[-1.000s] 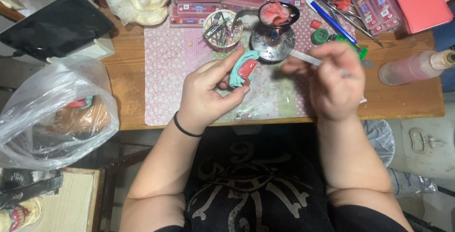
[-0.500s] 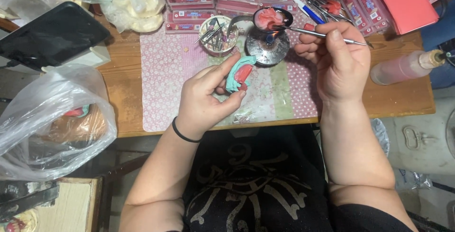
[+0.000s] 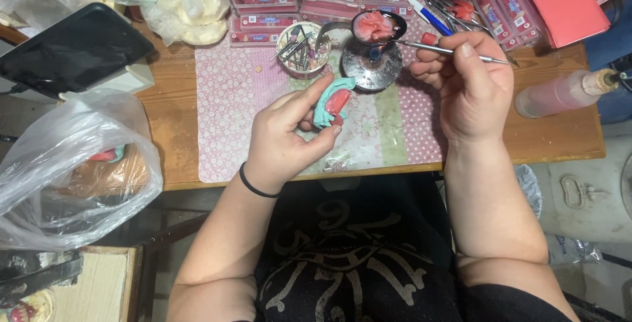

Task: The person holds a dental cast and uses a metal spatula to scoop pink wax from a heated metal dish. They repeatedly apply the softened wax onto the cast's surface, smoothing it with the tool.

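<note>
Over the pink mat: both hands working just above it, near its front half
Left hand: thumb and fingers pinching a teal mould with a red wax patch, held tilted toward the wearer, fingertips wrapped round its lower edge
Right hand: fingers pressed together on a thin metal tool, gripped like a pen, tip reaching left to the little pan of pink wax
Pan: sits on a round metal stand at the back of the mat, just behind the mould
Doing it well, imo: pick up only a small bead of wax on the tip, keep the mould steady and close to the stand so the carry is short, keep the thumb off the red patch
Also by the mat: cup of small tools left of the stand, pink bottle lying well off to the right
</note>
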